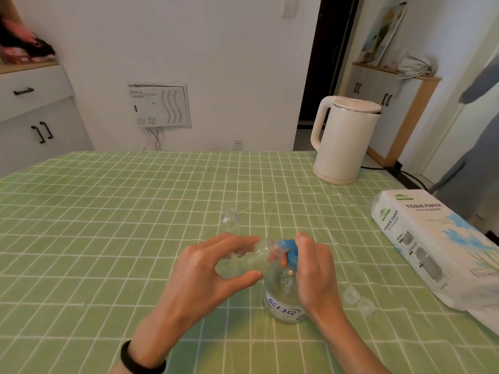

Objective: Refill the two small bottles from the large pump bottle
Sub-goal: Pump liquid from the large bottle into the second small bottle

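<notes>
The large clear pump bottle point(283, 298) with a blue pump head point(290, 252) stands on the green checked table near me. My right hand point(313, 271) rests on the pump head, fingers curled round it. My left hand point(213, 268) holds a small clear bottle point(253, 259) tilted on its side, its mouth at the blue spout. A second small clear bottle point(230, 220) stands upright and uncapped just behind my left hand.
Two small clear caps point(359, 299) lie right of the pump bottle. A tissue paper pack point(432, 238) lies along the right edge. A cream electric kettle point(344, 139) stands at the far right, its cord running off the table.
</notes>
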The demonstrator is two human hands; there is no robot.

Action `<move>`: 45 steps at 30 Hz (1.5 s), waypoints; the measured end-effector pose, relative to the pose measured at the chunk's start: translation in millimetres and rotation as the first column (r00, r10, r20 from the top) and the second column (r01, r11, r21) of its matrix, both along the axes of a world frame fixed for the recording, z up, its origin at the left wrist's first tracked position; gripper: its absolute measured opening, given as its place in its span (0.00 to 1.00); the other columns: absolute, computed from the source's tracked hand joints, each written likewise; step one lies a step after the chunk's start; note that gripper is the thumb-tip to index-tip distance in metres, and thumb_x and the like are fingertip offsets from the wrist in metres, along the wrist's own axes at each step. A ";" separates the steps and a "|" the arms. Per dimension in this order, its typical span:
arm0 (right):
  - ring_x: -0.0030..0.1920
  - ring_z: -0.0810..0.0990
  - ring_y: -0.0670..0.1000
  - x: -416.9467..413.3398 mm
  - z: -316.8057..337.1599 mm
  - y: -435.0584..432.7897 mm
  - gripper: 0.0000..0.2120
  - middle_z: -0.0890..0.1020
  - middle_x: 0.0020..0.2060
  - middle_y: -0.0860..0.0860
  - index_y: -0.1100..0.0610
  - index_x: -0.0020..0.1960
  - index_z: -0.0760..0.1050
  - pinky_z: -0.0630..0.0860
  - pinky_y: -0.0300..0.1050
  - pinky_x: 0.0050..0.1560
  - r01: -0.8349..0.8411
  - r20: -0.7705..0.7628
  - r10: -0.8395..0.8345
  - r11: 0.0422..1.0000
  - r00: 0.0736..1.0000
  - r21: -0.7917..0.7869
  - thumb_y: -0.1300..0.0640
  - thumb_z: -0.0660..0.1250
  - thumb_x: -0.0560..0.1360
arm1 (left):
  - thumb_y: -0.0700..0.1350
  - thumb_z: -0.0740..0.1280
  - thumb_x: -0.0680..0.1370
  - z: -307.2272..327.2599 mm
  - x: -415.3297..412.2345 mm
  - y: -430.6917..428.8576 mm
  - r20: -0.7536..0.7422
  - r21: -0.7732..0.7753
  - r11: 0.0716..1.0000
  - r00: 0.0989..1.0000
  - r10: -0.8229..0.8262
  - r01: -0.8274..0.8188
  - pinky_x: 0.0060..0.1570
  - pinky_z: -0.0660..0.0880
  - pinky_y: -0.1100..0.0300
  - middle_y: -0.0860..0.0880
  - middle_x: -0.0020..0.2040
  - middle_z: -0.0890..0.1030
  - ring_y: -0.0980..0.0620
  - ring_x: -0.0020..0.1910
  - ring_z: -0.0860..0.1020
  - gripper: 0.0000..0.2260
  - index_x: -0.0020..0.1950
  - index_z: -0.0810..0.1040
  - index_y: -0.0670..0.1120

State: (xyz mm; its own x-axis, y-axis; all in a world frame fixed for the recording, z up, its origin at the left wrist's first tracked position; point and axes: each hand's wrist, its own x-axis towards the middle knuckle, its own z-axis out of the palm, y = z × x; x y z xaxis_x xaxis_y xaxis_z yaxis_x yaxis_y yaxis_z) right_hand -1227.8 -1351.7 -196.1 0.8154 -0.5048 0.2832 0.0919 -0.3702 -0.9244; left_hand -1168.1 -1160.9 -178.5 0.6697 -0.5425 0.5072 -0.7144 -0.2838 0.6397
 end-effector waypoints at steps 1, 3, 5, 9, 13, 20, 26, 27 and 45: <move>0.37 0.84 0.59 -0.4 0.0 0.3 0.26 0.85 0.30 0.54 0.49 0.25 0.73 0.79 0.64 0.48 -0.003 -0.006 0.003 1.000 1.000 0.003 0.38 0.49 0.74 | 0.61 0.77 0.73 3.4 1.8 3.3 0.027 0.043 0.999 1.000 -0.008 0.007 0.51 0.79 0.66 0.61 0.50 0.86 0.63 0.50 0.84 0.23 0.66 0.84 0.56; 0.32 0.82 0.51 -1.4 -0.4 1.7 0.29 0.83 0.26 0.47 0.50 0.25 0.72 0.80 0.60 0.45 -0.001 -0.024 0.002 1.000 1.000 0.006 0.36 0.49 0.75 | 0.65 0.73 0.73 9.5 3.3 7.5 0.065 0.109 0.994 0.998 -0.013 0.006 0.50 0.81 0.64 0.62 0.50 0.87 0.65 0.48 0.84 0.25 0.68 0.82 0.58; 0.28 0.78 0.42 -1.8 -0.8 3.8 0.31 0.81 0.24 0.42 0.49 0.25 0.73 0.75 0.51 0.39 0.003 -0.033 -0.002 1.000 0.999 0.015 0.34 0.48 0.77 | 0.67 0.71 0.73 13.9 2.8 8.8 0.084 0.131 0.991 0.996 -0.011 -0.001 0.49 0.82 0.63 0.62 0.49 0.87 0.67 0.47 0.83 0.26 0.69 0.81 0.60; 0.31 0.80 0.50 -0.9 0.2 2.5 0.31 0.84 0.28 0.47 0.53 0.27 0.76 0.77 0.54 0.40 0.001 -0.035 0.000 1.000 0.999 0.031 0.36 0.49 0.75 | 0.68 0.70 0.72 19.4 3.7 8.1 0.079 0.161 0.987 0.997 -0.009 -0.004 0.48 0.83 0.58 0.63 0.49 0.87 0.66 0.46 0.84 0.26 0.68 0.81 0.62; 0.33 0.78 0.61 -1.8 3.4 2.2 0.30 0.81 0.27 0.53 0.56 0.28 0.79 0.78 0.63 0.43 0.002 -0.058 -0.001 1.000 0.998 0.031 0.37 0.50 0.72 | 0.69 0.69 0.72 22.1 7.6 7.9 0.062 0.207 0.978 0.998 -0.030 0.017 0.48 0.83 0.59 0.65 0.49 0.86 0.69 0.46 0.83 0.26 0.68 0.81 0.63; 0.24 0.71 0.44 -2.0 2.6 4.6 0.32 0.74 0.19 0.41 0.50 0.24 0.74 0.75 0.53 0.39 0.015 -0.046 -0.013 0.999 0.999 0.038 0.35 0.48 0.76 | 0.68 0.71 0.72 21.0 11.8 7.8 0.019 0.191 0.981 0.999 -0.045 0.041 0.48 0.83 0.58 0.64 0.48 0.86 0.64 0.47 0.84 0.25 0.68 0.81 0.64; 0.27 0.71 0.53 -1.9 4.1 3.5 0.34 0.76 0.22 0.47 0.62 0.31 0.81 0.72 0.57 0.37 -0.001 -0.057 0.003 1.000 0.998 0.030 0.37 0.50 0.72 | 0.68 0.71 0.72 17.2 13.6 7.4 0.025 0.205 0.977 0.998 -0.058 0.051 0.48 0.83 0.58 0.65 0.50 0.86 0.67 0.48 0.84 0.25 0.67 0.82 0.64; 0.25 0.69 0.48 -2.5 3.2 3.5 0.35 0.74 0.21 0.45 0.62 0.31 0.81 0.70 0.54 0.36 0.003 -0.062 -0.001 0.999 0.998 0.039 0.36 0.49 0.73 | 0.68 0.71 0.72 17.0 13.5 7.5 0.025 0.198 0.979 0.998 -0.058 0.052 0.48 0.83 0.59 0.65 0.49 0.86 0.66 0.47 0.84 0.24 0.67 0.82 0.64; 0.27 0.75 0.49 -0.7 -3.0 2.9 0.37 0.81 0.24 0.46 0.55 0.28 0.78 0.75 0.52 0.39 0.027 -0.049 -0.026 1.000 0.998 0.015 0.31 0.45 0.77 | 0.66 0.72 0.72 16.7 9.9 5.9 0.020 0.150 0.988 0.999 -0.032 0.029 0.49 0.83 0.58 0.66 0.49 0.86 0.66 0.49 0.84 0.24 0.67 0.82 0.63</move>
